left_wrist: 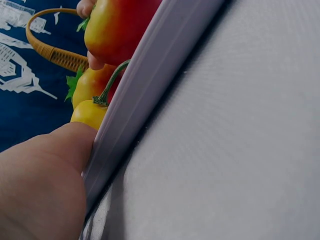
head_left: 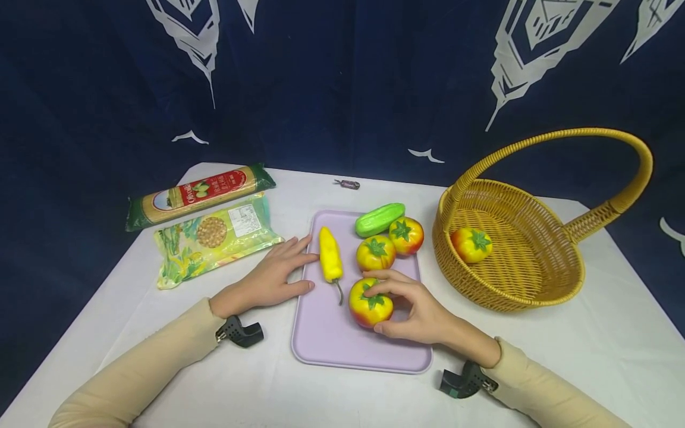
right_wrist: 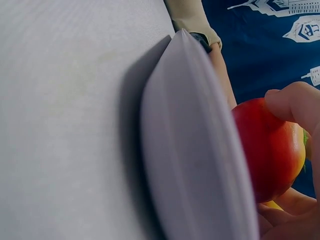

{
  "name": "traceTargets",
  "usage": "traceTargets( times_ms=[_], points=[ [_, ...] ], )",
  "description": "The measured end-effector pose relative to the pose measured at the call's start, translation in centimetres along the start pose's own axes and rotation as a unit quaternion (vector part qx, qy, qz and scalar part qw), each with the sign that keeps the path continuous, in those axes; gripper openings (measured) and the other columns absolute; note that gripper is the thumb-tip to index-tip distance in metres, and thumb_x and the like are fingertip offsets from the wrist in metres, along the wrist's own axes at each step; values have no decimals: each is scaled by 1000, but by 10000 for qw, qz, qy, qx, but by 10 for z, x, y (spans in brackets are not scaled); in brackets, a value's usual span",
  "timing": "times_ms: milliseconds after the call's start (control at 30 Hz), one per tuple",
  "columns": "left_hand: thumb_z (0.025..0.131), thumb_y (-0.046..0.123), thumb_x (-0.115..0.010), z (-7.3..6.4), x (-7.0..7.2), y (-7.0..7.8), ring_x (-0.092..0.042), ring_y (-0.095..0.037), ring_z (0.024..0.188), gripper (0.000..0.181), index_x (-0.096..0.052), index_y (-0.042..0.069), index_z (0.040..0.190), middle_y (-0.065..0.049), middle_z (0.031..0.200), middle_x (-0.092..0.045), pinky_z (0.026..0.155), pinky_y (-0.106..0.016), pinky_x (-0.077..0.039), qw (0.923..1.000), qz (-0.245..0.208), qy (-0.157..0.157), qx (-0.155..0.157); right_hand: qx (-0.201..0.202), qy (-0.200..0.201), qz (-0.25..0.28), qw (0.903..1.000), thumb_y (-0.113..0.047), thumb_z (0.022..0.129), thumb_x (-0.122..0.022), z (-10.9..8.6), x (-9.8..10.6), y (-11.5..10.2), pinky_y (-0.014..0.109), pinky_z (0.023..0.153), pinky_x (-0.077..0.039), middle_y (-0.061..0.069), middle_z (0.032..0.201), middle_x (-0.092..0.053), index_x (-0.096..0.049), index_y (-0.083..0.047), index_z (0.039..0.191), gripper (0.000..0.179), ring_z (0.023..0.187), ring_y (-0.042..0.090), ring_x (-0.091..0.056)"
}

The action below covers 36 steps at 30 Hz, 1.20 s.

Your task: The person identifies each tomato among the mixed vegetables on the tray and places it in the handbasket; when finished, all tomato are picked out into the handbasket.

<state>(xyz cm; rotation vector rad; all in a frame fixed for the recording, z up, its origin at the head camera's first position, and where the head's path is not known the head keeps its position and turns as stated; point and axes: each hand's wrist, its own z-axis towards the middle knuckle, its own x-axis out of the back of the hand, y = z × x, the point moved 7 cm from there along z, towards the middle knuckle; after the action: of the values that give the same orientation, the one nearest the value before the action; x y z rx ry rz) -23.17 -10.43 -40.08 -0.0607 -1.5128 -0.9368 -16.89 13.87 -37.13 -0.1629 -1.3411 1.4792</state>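
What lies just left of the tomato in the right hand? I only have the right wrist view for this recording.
Observer: A yellow pepper lies on the tray, left of the held tomato.
Operator: And further left?
Observer: The left hand, its fingertips just over the tray's left rim.
Operator: What stands past the right side?
Observer: A basket with a single tomato inside.
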Motion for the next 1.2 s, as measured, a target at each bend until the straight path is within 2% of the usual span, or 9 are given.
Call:
traceTargets(
  times_ms=[300, 800, 1033, 1200],
  points=[
    [92, 37, -65, -1, 2, 3, -24, -48, 154, 58, -59, 10, 143, -15, 168, -29, 126, -65, -16, 10000, -16, 31, -10, 60, -66, -134, 9999, -4, 74, -83, 1, -1, -1, 19, 109, -46, 22, 144, -56, -70, -17, 118, 48, 138, 20, -51],
    [92, 37, -65, -1, 1, 2, -26, -51, 152, 58, -59, 9, 143, -18, 166, -31, 124, -68, -18, 9999, 32, 98, -99, 55, -104, -156, 9998, -3, 73, -83, 0, -2, -1, 20, 111, -44, 19, 146, -55, -70, -18, 119, 50, 139, 17, -50],
    [93, 37, -64, -1, 1, 1, -24, -48, 154, 58, -58, 10, 144, -16, 168, -30, 126, -65, -16, 10000, 9, 23, 26, 75, -132, -204, 9997, -3, 73, -83, 1, -2, -2, 20, 111, -43, 20, 145, -56, -70, -18, 120, 51, 139, 18, -50],
    [92, 37, -65, 0, 1, 1, -24, -48, 154, 59, -58, 11, 144, -15, 168, -30, 126, -65, -17, 10000, -3, 10, 6, 207, -41, -397, 9990, -5, 73, -85, 1, 6, -7, 21, 106, -48, 19, 144, -57, -70, -18, 120, 51, 136, 16, -52]
  ],
)
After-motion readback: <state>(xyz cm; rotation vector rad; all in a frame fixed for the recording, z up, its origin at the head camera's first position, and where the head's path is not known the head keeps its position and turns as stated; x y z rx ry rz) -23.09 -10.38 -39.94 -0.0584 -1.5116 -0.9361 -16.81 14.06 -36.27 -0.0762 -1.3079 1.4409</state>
